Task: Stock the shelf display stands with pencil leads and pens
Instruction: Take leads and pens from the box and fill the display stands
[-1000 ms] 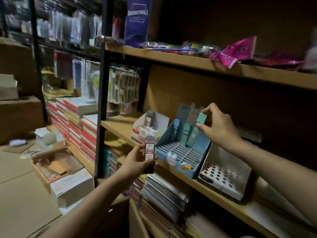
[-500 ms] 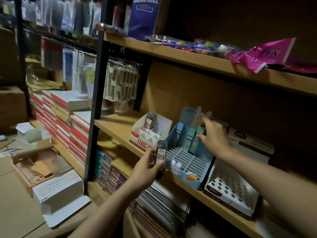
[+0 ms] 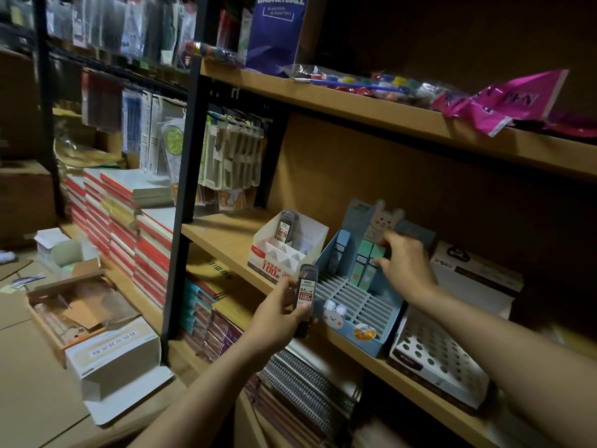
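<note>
Pencil-lead stocking looks barely begun: right hand [image 3: 407, 266] pinches a green case [image 3: 371, 266] in the blue rabbit stand [image 3: 358, 299] at frame centre-right beside two others, most slots empty, left hand [image 3: 280, 313] gripping a dark lead case [image 3: 305, 294].
</note>
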A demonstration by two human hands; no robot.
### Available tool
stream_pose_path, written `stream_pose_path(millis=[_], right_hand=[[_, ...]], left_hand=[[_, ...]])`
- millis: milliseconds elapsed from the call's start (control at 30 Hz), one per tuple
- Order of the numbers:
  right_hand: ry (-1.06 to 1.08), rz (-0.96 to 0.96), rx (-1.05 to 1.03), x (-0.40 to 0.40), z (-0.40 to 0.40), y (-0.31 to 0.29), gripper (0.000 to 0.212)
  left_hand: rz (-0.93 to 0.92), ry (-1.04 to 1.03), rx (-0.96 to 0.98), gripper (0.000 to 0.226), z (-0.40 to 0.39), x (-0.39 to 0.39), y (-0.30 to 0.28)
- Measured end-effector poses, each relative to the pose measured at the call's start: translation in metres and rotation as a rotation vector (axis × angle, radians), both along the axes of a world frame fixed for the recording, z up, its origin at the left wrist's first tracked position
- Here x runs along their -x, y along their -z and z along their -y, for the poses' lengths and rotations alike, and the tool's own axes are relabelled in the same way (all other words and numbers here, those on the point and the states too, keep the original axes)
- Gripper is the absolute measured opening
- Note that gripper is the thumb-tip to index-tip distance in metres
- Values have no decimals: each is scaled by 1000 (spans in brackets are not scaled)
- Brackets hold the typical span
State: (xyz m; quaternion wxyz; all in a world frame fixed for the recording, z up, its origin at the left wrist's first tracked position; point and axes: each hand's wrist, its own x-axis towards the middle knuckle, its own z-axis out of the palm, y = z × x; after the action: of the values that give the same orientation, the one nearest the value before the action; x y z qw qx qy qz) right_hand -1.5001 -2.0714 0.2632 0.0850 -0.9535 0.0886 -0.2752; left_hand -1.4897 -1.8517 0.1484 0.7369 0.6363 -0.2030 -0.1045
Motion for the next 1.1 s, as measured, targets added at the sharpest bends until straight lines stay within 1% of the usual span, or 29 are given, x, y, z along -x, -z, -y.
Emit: stream_pose_path(millis=[133,233,367,433,467,500,533,567,633,700,767,833,867,933,967,1033,1100], right_hand=[[34,36,36,0,1,3,33],[63,7,91,0,1,5,34],[79,-34,152,5,-3,3,32],[21,42,167,9,-7,0,32],[-56,106,115,11,-13,-3,30],[-150,147,18,13,-22,-6,25],[-243,139,-89,14,-32,-9,20],[-326,85,-179,15,-44,-11,16],[-443,-79,-282,15,-68,-10,22],[-488,-158,-284,11,-86,-4,31],[-477,-139,-256,4,-95,-2,28],[-456,-118,-272,-7,-97,-8,23],[-445,-103,-297,-13,-95,-14,22],[-423,-27,-353,-27,-90,-29,21],[-409,32,-349,-35,-88,-37,20],[-376,140,-281,-50,-87,-48,19],[-353,208,-214,-64,-91,-53,16]], left_hand=[[-16,35,10,23,0,4,-1],[-17,59,6,23,-1,8,-3],[-27,20,20,23,-2,10,-6],[-40,-5,46,25,-4,10,-7],[-47,-3,69,25,-6,9,-8],[-51,4,94,25,-8,9,-10],[-51,8,111,24,-10,10,-13],[-47,3,117,23,-12,10,-15],[-37,-19,109,23,-15,10,-20],[-16,-17,78,23,-18,9,-25],[12,-15,34,24,-22,6,-29],[65,-91,-15,26,-25,1,-32],[129,-184,-71,28,-27,-3,-33],[320,-410,-274,36,-33,-12,-33],[412,-484,-365,41,-38,-17,-31],[528,-518,-502,52,-45,-25,-31],[580,-463,-615,59,-48,-32,-32]])
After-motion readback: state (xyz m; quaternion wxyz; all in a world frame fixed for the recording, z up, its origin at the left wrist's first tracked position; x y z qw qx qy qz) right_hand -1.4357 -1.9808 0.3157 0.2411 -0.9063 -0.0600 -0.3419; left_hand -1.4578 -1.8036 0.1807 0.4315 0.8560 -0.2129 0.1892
